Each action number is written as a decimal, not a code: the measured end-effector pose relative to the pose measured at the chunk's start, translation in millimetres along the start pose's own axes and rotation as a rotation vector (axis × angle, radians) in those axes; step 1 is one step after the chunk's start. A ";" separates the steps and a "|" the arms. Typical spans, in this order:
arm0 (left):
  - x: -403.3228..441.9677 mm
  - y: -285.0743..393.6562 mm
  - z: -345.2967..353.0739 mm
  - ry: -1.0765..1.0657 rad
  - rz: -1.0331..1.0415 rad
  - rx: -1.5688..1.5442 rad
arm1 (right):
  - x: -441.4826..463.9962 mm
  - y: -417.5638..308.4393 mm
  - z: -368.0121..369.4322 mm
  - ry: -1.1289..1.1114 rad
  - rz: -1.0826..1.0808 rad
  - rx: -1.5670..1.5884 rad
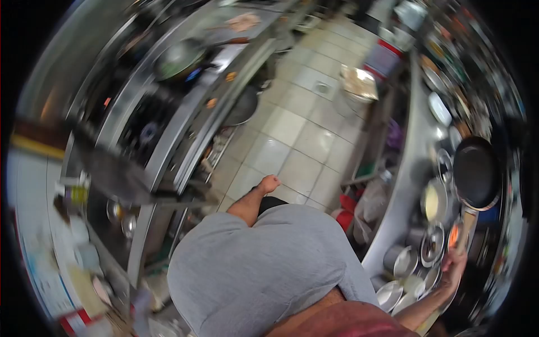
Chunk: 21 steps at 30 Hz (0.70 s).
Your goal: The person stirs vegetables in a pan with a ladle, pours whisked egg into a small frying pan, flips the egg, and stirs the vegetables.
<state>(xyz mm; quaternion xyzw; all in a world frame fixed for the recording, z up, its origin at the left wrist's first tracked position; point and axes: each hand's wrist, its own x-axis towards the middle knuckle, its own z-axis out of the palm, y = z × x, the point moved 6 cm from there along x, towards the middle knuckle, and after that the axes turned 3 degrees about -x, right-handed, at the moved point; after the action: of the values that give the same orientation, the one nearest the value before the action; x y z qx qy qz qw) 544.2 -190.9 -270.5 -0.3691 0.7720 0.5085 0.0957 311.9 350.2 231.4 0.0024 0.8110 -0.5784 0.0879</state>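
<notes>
My right hand (455, 262) is wrapped round the handle of a black frying pan (476, 171) at the right. The pan is raised over the cluttered counter, its dark inside facing me. Under and beside it stand metal pots (401, 260), a container of pale yellow contents (434, 202) and one with something orange (455, 235). My left hand (270, 183) hangs low in front of my body, above the tiled floor. Its fingers are curled in, and nothing shows in them.
At the left runs a steel stove (147, 132) with a wok (181, 59) on it. A foil-like covered bucket (359, 84) stands on the tiled floor (275, 151) ahead. Plastic bags (375, 199) hang by the right counter (401, 194). A blurred dark shape crosses the left side.
</notes>
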 end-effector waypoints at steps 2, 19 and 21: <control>-16.0 -37.7 -38.5 0.077 -0.073 -0.090 | 16.4 -7.0 118.0 -0.239 0.116 -0.085; -275.8 -320.1 -162.8 0.888 -0.622 -0.762 | -226.7 -46.0 867.6 -1.846 0.219 -0.117; -283.2 -341.3 -100.2 0.795 -0.663 -0.793 | -240.5 -23.8 900.0 -1.907 0.305 -0.152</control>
<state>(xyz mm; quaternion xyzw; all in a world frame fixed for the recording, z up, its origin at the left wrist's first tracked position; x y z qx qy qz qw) 995.6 -214.6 -319.7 -0.7550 0.3477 0.5229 -0.1890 672.0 -479.0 4.9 -0.3683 0.4251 -0.2655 0.7831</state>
